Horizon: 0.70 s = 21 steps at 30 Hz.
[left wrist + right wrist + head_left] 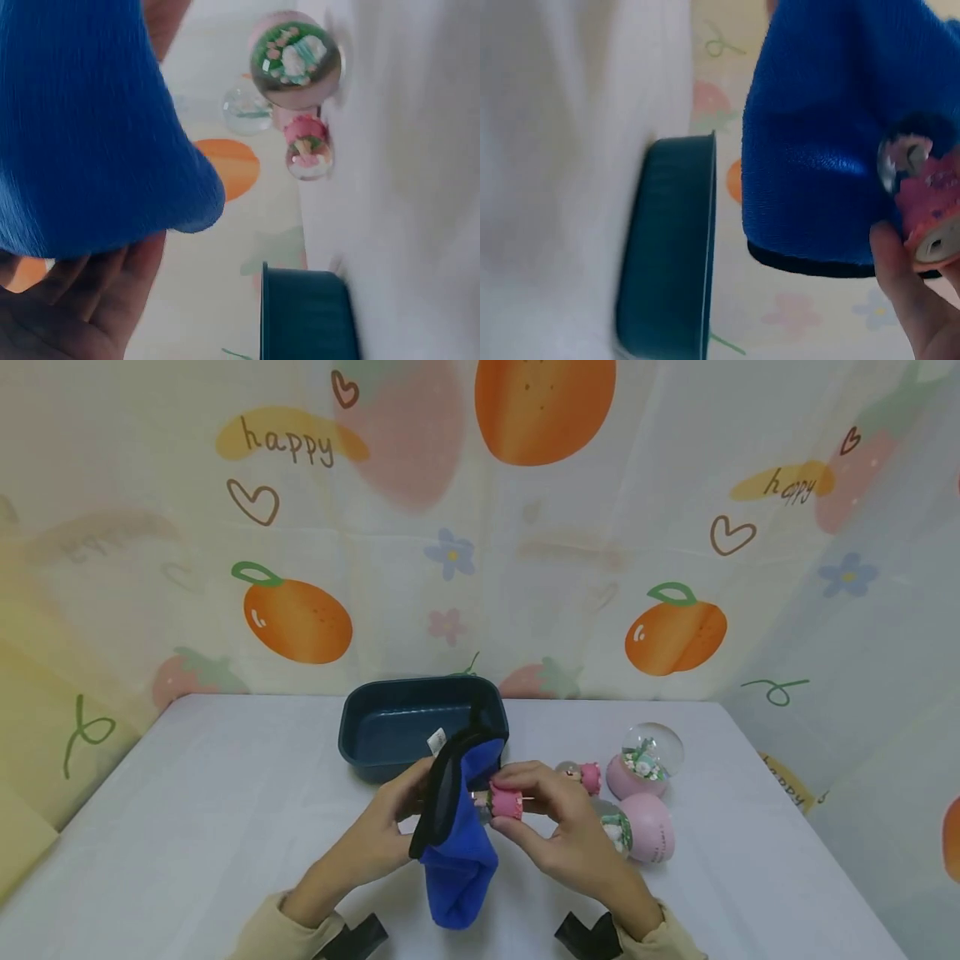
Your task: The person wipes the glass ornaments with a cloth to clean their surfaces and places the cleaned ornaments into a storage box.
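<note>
My left hand [371,839] holds a blue plush cloth piece [459,868] with black trim, which hangs down over the table; its lower end is folded. In the left wrist view the cloth covers part of the fingers. Between thumb and fingers, my right hand [573,839] pinches a small snow globe [507,802] by its pink scalloped base. The globe's clear dome faces the blue cloth and lies right at its surface, as the right wrist view shows. A white tag [437,742] sticks up by the black trim.
A dark teal basin [348,747] stands behind the hands. To the right are another small pink snow globe [591,778], a large upright snow globe [637,775] and a large one lying on its side [651,828]. A printed curtain [562,568] hangs behind the white table.
</note>
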### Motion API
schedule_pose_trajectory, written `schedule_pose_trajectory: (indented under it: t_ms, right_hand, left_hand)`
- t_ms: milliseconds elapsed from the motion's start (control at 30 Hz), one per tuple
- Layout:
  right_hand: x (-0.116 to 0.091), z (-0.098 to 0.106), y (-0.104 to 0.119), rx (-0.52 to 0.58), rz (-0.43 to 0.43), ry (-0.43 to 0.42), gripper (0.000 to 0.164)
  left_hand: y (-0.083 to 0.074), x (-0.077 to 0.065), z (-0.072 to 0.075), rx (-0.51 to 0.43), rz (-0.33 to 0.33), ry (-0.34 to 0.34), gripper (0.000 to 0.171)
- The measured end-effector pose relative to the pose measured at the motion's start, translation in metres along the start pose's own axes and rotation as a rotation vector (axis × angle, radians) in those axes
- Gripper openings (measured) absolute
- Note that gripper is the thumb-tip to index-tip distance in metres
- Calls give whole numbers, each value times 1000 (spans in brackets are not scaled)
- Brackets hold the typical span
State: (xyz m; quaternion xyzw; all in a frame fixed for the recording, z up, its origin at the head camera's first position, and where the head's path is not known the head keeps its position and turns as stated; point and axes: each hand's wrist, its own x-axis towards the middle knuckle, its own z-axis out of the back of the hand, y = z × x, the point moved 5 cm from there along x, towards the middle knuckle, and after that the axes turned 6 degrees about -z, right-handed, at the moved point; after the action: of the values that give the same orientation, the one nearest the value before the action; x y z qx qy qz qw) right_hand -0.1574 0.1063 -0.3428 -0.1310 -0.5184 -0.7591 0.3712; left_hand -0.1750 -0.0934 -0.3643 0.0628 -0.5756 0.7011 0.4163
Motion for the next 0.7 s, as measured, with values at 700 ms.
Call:
schedule_pose_trajectory:
  t_ms: [700]
  right_hand:
    - [0, -1, 3, -33, 162, 2, 41]
  left_hand:
    - [0, 0, 0, -88, -13, -63, 53]
